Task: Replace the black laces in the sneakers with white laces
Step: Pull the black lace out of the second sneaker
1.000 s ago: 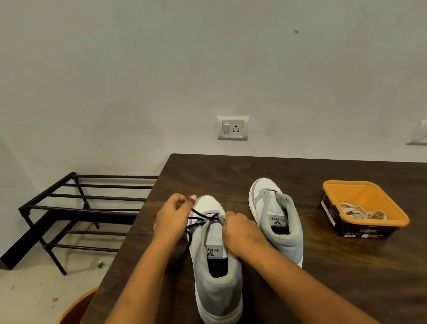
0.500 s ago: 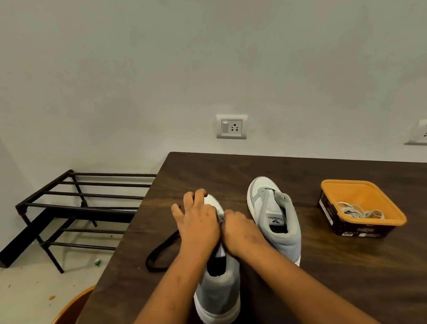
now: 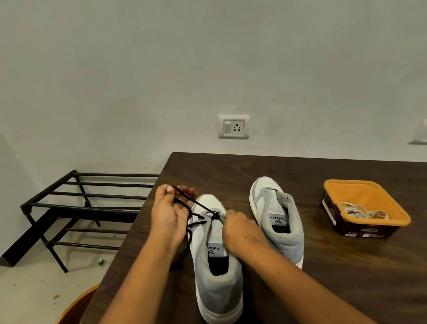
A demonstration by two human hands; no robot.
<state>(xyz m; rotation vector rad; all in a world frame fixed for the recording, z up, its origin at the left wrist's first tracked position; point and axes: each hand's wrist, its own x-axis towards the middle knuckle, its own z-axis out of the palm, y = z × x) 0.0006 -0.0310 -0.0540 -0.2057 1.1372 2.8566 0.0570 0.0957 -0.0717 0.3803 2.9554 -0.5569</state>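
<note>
The table (image 3: 351, 272) is seen to be dark wood, its grain visible under a faint sheen. The near sneaker (image 3: 217, 288) and the far sneaker (image 3: 290, 240) are made of soft grey cloth with a matt nap, smooth white toe panels and rubbery soles. The black lace (image 3: 204, 207) is matt woven cord — the white laces (image 3: 363, 212) likewise cloth. The tub (image 3: 403, 218) is moulded in smooth orange plastic, the rack (image 3: 83, 207) in matt black metal. The wall (image 3: 215, 48) is painted matt; the socket plate (image 3: 232, 135) is smooth plastic.

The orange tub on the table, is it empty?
No, the orange tub holds a tangle of white laces.
</note>
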